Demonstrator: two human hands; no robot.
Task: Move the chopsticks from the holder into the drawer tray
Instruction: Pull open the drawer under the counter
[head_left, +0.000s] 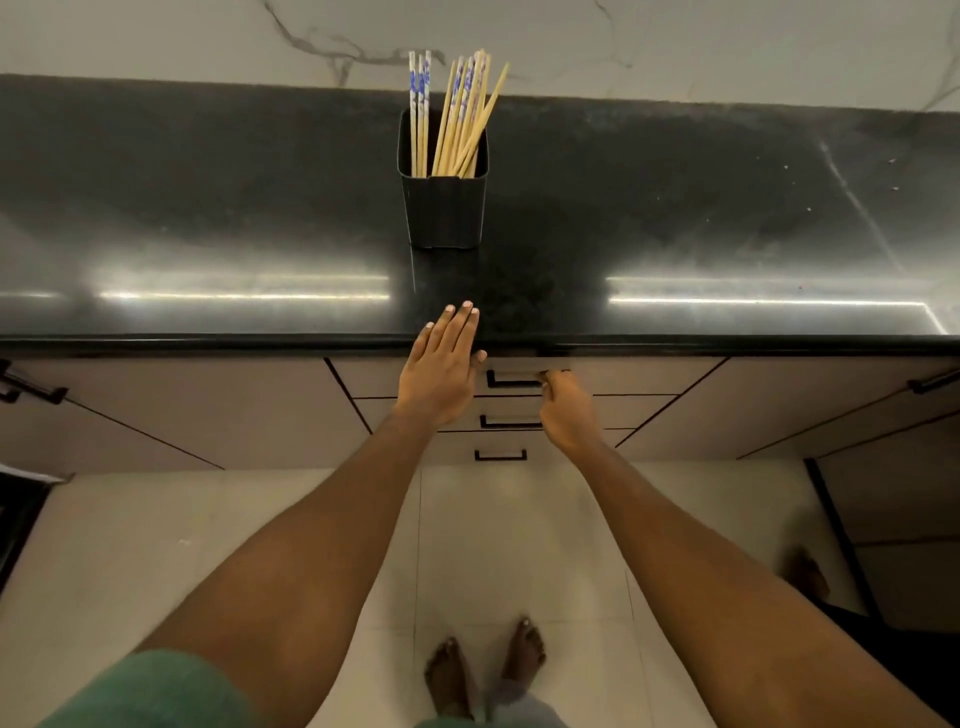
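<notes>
- Resting flat on the front edge of the dark countertop (208, 218), the left hand (441, 371) has its fingers extended and close together, holding nothing.
- Standing upright in the black holder (444, 208), behind that hand and well apart from it, are the chopsticks (457, 114): a few with blue-patterned tops on the left, a leaning bunch of plain wooden ones on the right.
- Judging by look, they are light, stiff, thin sticks, smooth enough to slide against each other; gripping the bunch around its exposed upper half, above the rim, should keep it together.
- The light holder may tip or lift as they come out, so steadying it seems wise.
- Curled at the handle (511, 382) of the top drawer (623, 376), the right hand (566, 410) seems to be hooking it; the drawer is closed, its tray unseen.
</notes>
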